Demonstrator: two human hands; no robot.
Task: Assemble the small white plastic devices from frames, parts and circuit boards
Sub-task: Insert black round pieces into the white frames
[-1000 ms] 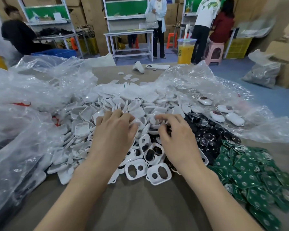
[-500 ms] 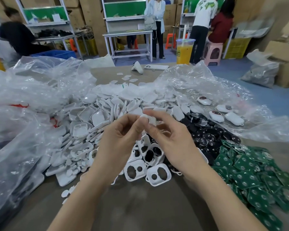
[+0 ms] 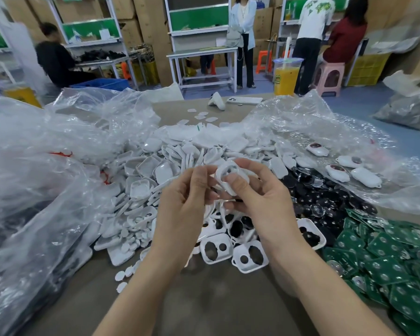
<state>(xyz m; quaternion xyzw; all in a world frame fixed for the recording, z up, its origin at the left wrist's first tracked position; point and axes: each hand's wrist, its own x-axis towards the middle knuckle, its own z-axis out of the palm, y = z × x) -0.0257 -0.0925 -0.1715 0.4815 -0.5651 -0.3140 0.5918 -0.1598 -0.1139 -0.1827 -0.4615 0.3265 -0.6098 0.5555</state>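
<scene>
My right hand (image 3: pixel 262 197) holds a white plastic frame (image 3: pixel 228 177) with two holes, thumb pressed on its front, lifted above the pile. My left hand (image 3: pixel 187 202) is raised beside it, its thumb and fingertips brought together at the frame's left edge; whether they pinch a small part I cannot tell. Below lie more white frames (image 3: pixel 217 248), a heap of white shells (image 3: pixel 155 170), black round parts (image 3: pixel 310 190) and green circuit boards (image 3: pixel 383 258). Several assembled white devices (image 3: pixel 337 172) rest on plastic at the right.
Crumpled clear plastic bags (image 3: pixel 34 185) crowd the left side and another sheet (image 3: pixel 325 132) covers the back right. A yellow drink cup (image 3: pixel 286 77) and a phone (image 3: pixel 244 100) stand at the table's far edge. People work at benches behind.
Both hands rose from the pile. The right hand picked up a white frame and turned it upward; the left hand's fingers came in beside it.
</scene>
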